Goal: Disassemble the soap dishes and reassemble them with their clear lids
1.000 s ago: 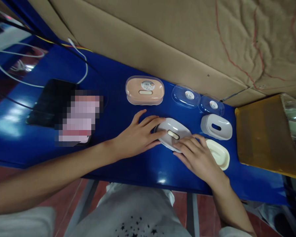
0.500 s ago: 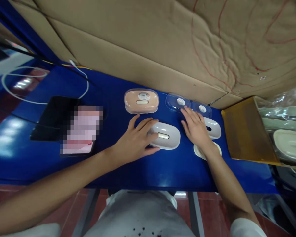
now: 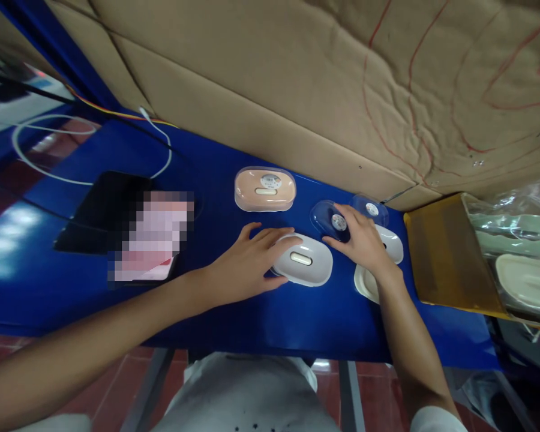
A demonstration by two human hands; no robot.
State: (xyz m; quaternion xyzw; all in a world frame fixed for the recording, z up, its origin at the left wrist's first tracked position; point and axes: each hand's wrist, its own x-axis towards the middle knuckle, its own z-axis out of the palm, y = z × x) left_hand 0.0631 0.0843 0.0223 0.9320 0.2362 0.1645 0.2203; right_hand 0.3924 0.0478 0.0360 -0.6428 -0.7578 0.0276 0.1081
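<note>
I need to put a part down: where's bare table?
Free: the blue table from the white dish down to the near edge; also between the phone and peach box. Crowded: around the right hand, with clear lids and cream dish near the carton.

A white oval dish (image 3: 318, 255) sits face up, cream insert (image 3: 301, 258) in its middle, midway across the desk (image 3: 261, 324); a clear, round-labelled lid (image 3: 323, 218) is nearer the far edge

A white cable (image 3: 170, 150) loops near a flat black object (image 3: 96, 207) and a phone (image 3: 155, 240)
</note>
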